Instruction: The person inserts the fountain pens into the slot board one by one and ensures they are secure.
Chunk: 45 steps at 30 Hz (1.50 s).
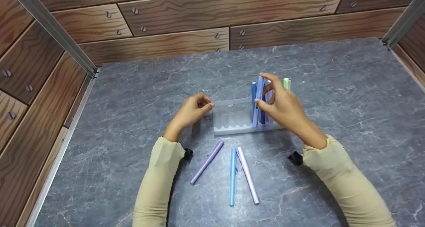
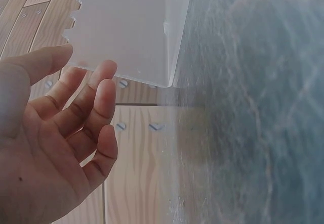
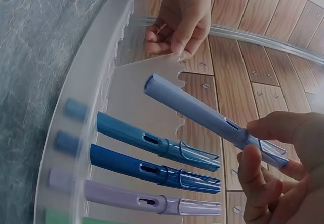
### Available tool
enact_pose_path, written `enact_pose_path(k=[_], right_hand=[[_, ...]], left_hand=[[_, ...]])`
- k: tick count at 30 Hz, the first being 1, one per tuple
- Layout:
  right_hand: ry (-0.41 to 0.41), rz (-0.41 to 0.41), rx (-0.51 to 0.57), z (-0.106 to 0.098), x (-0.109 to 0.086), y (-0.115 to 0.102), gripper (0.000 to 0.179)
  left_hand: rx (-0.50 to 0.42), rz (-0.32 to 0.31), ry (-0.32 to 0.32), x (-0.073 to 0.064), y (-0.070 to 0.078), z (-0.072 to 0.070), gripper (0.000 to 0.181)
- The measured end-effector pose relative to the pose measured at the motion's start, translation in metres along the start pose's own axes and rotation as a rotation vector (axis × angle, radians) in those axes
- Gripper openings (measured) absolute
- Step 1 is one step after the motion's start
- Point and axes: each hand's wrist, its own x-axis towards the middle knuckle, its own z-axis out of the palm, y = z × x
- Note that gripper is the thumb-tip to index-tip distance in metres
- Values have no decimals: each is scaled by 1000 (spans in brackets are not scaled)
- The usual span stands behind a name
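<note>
Bench [image 1: 99, 147] carries a clear rack [image 1: 229, 131]. Right grip [image 1: 285, 104]: thumb and fingers closed to the thickness of the periwinkle pen [image 3: 197, 113], held near its clip. Said pen is tilted, its lower end apart from the rack's ledge. Left grip [image 1: 192, 111]: narrowed to a pinch on the rack's upper left corner. Standing side by side in the rack: teal pen [image 3: 126, 134], dark blue pen [image 3: 121, 162], lilac pen [image 3: 119, 195], green pen [image 1: 286, 83]. Lying on the bench in front: purple pen [image 1: 207, 162], sky-blue pen [image 1: 233, 177], pale pen [image 1: 248, 177].
</note>
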Motion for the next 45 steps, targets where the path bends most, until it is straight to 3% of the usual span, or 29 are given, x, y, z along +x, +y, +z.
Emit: enact_pose_path(k=[24, 45], right_hand=[[53, -6, -18, 23, 2, 7, 66], [73, -110, -59, 37, -2, 15, 63]], left_hand=[[3, -18, 0, -2, -2, 0, 19], [-3, 0, 3, 0, -1, 0, 18]])
